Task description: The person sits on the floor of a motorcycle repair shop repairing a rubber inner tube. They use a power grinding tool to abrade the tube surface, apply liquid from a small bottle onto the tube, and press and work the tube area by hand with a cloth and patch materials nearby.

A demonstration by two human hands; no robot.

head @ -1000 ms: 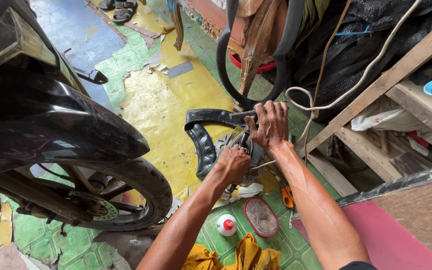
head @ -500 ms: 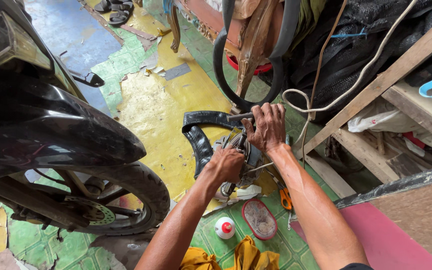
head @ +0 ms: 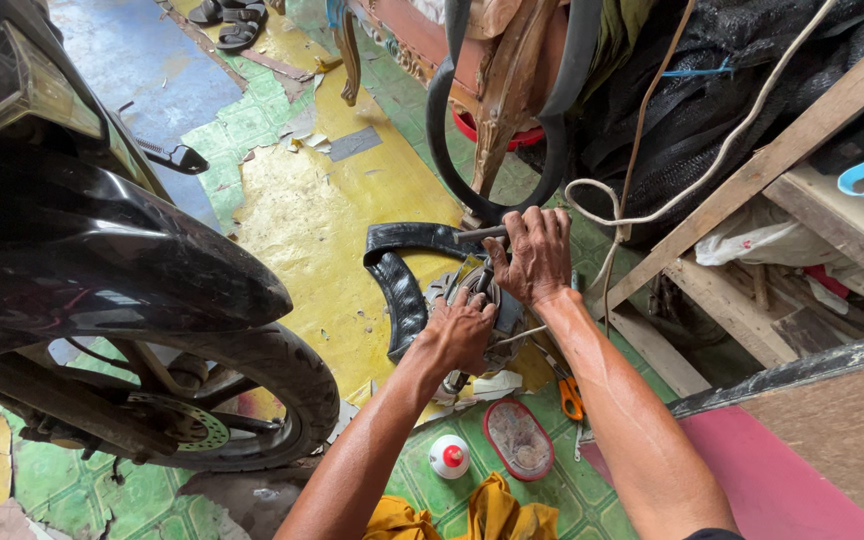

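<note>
At frame centre, the left hand (head: pixel 460 332) presses closed on a metal hub (head: pixel 480 300); the right hand (head: pixel 535 255) grips a metal rod (head: pixel 479 234) above it, beside a black tyre piece (head: pixel 400 290).

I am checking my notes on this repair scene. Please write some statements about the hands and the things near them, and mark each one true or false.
1. The right hand holds a metal rod. True.
2. The left hand rests on the motorcycle wheel. False: it rests on a metal part on the floor, apart from the wheel.
3. A black rubber strip curves beside the metal part. True.
4. The orange-handled scissors lie left of the left arm. False: they lie beside the right arm.
5. A white bottle with a red cap stands on the green tiles. True.
</note>
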